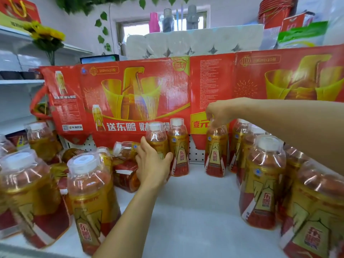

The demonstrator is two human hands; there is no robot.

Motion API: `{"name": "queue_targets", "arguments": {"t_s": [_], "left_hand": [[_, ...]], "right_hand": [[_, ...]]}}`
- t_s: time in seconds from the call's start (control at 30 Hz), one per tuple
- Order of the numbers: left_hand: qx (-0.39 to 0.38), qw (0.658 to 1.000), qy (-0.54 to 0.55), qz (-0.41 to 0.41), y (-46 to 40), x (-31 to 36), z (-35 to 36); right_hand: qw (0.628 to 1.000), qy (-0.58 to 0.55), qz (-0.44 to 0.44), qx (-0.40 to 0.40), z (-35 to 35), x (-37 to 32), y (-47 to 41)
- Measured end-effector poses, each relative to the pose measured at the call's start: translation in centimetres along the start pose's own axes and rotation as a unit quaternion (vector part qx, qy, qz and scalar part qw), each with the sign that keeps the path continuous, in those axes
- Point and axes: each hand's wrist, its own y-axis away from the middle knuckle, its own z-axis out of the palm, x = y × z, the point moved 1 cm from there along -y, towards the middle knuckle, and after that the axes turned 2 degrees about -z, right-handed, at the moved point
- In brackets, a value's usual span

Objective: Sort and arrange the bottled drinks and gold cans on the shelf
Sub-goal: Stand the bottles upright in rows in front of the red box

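Amber drink fills the plastic bottles standing all over the white shelf [195,211] in front of you, each with a white cap and a red-and-gold label. Your left hand [151,164] wraps round the body of an upright bottle [155,135] at the back of the shelf, its long axis vertical and cap up; just to its right, touching or nearly so, a second upright bottle [178,148] shows its label to you. Your right hand [220,112] reaches in from the right and pinches the cap of a third upright bottle [216,153], which stands apart from that pair, against the red cardboard panel [141,92] lining the back. To the left of your left hand, one bottle [124,148] lies on its side, long axis roughly left to right with the cap pointing left, on top of other tipped bottles whose number you cannot count. Two large upright bottles [93,198] stand nearest you on the left, and at least four upright ones [260,181] crowd the right edge. I cannot pick out any gold cans with certainty.
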Motion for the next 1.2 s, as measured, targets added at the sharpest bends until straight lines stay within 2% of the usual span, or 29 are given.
{"name": "queue_targets", "arguments": {"t_s": [0.07,0.13,0.2,0.27,0.43,0.63,0.83,0.93,1.03,1.2], "left_hand": [[0.009,1.000,-0.024,0.004,-0.5,-0.2,0.0],[0.018,0.999,-0.043,0.005,-0.8,-0.3,0.1],[0.025,0.998,-0.055,0.006,-1.2,-0.5,0.2],[0.027,0.997,-0.066,0.008,-1.5,-0.6,0.2],[0.019,0.996,-0.080,0.017,-1.8,-0.4,0.6],[-0.028,0.996,-0.074,0.038,-2.2,1.2,2.6],[-0.048,0.996,-0.069,0.041,-2.8,1.8,3.6],[-0.074,0.994,-0.066,0.046,-2.5,1.5,3.3],[-0.087,0.987,-0.102,0.091,-1.1,1.9,2.3],[-0.006,0.946,-0.226,0.232,3.6,3.4,-1.2]], "right_hand": [[0.999,0.027,-0.029,0.038,-0.5,-0.7,0.0],[0.994,-0.050,-0.079,0.063,-0.9,-2.5,-0.2],[0.980,-0.139,-0.129,0.056,-1.3,-4.5,-1.0],[0.977,-0.146,-0.153,0.037,-1.0,-5.9,-2.3],[0.981,-0.126,-0.131,0.065,-1.0,-6.6,-3.9],[0.989,-0.105,-0.087,0.054,-0.4,-3.6,-4.0],[0.994,-0.070,-0.083,-0.030,-0.7,-2.8,-2.3],[0.991,-0.063,-0.113,-0.031,-1.0,-3.0,-0.1],[0.989,-0.056,-0.136,-0.032,-0.8,-3.2,2.1],[0.989,0.007,-0.148,0.026,-0.9,-4.0,7.3]]}}
